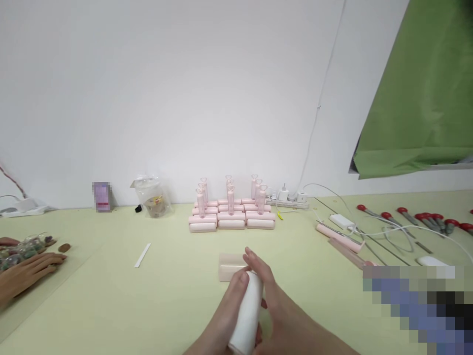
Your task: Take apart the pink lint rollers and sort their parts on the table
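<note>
Between both palms, close to the front of the table, is a white lint roller refill roll (247,313), tilted with its far end up. My left hand (227,308) wraps its left side, thumb near the top end. My right hand (275,301) is closed around the other side, with fingers reaching over the far end. Just beyond my fingertips lies a translucent pinkish roller cover (231,267), partly hidden by my hands. Farther back, several pink lint rollers (231,220) stand in rows, some with upright heart-topped clear handles (231,199).
A white strip (142,255) lies left of centre, and a bagged cup (151,197) stands by the wall. Another person's hand (35,271) rests near glass-like pieces at left. Right: pink roller part (340,237), cables, red-knobbed tools (406,217), power strip (288,203).
</note>
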A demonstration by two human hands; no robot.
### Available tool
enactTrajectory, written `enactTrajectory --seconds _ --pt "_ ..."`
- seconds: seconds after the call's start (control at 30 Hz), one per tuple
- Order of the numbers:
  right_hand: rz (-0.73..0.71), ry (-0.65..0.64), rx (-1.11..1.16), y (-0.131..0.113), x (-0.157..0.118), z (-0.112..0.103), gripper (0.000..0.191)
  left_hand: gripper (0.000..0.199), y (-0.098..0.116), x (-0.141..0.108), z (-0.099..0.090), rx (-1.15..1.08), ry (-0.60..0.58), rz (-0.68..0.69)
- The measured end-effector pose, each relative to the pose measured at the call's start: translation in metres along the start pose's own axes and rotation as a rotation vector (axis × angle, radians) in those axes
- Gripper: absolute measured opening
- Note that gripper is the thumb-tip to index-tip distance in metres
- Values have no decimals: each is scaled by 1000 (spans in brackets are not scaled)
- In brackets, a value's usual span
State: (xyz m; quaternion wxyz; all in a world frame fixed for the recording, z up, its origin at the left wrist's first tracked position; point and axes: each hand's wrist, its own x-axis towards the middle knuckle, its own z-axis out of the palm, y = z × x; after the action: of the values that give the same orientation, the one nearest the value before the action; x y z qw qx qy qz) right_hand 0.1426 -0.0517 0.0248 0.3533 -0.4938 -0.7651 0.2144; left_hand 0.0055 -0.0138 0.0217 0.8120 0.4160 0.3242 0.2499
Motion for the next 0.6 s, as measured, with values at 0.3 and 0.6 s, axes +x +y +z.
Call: enactTrajectory --seconds 0.3,0.6 --pt "669 105 -931 108 32 -153 20 41 7 -4 -15 -23 -23 58" --pt "893 75 -883 164 25 -166 24 47 3 0 -16 -34 -67 44"
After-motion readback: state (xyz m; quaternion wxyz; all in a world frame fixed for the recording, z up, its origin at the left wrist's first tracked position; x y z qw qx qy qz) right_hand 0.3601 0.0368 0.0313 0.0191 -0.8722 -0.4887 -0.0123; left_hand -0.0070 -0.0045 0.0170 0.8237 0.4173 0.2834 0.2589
